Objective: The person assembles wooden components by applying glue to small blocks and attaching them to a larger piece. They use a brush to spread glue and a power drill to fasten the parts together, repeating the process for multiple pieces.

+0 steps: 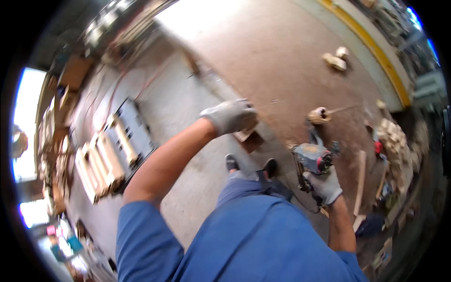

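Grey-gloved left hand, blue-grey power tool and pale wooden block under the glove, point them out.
Grey-gloved left hand (231, 115), head view, back of glove.
Blue-grey power tool (312, 159), head view, motor housing.
Pale wooden block (245, 135), head view, exposed corner.

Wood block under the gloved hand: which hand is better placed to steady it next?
Left, probably. The left hand already rests on the wood block, while the right hand grips the power tool off to the side.

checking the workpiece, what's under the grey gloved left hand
Under the grey-gloved left hand a small flat piece of light wood sticks out, resting on the large brown board. A dark patch lies beside it. The glove covers the rest of the wood.
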### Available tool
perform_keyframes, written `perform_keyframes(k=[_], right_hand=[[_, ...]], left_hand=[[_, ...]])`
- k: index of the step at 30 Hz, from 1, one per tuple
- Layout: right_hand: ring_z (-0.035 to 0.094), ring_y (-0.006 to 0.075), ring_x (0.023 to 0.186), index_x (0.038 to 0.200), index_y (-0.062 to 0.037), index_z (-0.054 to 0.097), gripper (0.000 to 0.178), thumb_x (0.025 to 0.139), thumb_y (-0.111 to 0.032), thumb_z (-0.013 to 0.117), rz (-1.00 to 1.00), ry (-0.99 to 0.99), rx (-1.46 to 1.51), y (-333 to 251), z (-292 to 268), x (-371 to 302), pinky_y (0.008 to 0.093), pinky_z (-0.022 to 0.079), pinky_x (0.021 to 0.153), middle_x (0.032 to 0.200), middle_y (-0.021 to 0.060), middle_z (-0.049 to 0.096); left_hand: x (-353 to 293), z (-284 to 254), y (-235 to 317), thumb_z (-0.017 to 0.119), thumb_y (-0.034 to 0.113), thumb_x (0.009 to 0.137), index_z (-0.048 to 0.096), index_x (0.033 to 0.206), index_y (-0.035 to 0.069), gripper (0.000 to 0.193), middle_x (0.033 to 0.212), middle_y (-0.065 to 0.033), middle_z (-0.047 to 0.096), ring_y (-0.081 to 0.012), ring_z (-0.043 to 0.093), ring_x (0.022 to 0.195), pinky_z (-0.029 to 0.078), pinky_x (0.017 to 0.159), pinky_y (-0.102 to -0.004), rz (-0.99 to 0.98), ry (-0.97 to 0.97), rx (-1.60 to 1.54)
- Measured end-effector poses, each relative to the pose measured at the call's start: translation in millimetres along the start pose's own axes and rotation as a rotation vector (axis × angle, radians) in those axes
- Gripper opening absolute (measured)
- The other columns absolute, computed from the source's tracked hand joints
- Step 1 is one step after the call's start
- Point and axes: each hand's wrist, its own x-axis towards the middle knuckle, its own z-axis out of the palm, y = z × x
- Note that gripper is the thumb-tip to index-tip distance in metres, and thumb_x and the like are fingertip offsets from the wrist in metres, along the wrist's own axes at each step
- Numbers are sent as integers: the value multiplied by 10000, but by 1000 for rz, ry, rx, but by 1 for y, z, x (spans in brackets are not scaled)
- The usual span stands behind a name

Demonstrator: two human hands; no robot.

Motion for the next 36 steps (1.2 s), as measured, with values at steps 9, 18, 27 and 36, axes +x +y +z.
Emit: perform_keyframes(k=[9,18,27,36], right_hand=[[766,338,830,948,33,734,346,788,-271,778,516,547,-310,99,-112,-10,436,590,775,881,230,758],[672,460,1148,1242,-20,635,453,856,-254,671,606,695,-892,251,-196,15,526,546,976,1214,288,699],[687,402,1094,1276,-21,658,425,908,-227,705,-96,495,-903,142,-103,56,482,540,966,1213,227,703],[621,412,1253,1432,42,510,806,837,-396,830,-494,182,-700,-34,105,127,471,492,1068,1338,290,627]], left_hand=[[-4,1,4,790,118,789,672,1334,131,558,1393,-182,621,-413,565,1316,508,1098,-483,22,146,33],[-5,0,3,738,109,857,646,1364,131,515,1406,-183,615,-410,578,1297,493,1106,-456,23,142,-60],[-17,18,3,742,52,838,578,1468,148,658,1552,-196,510,-396,497,1421,456,1170,-428,-56,197,8],[-86,54,-4,851,156,779,443,1567,139,888,1575,-259,455,-456,483,1412,442,1171,-462,-372,535,-239]])
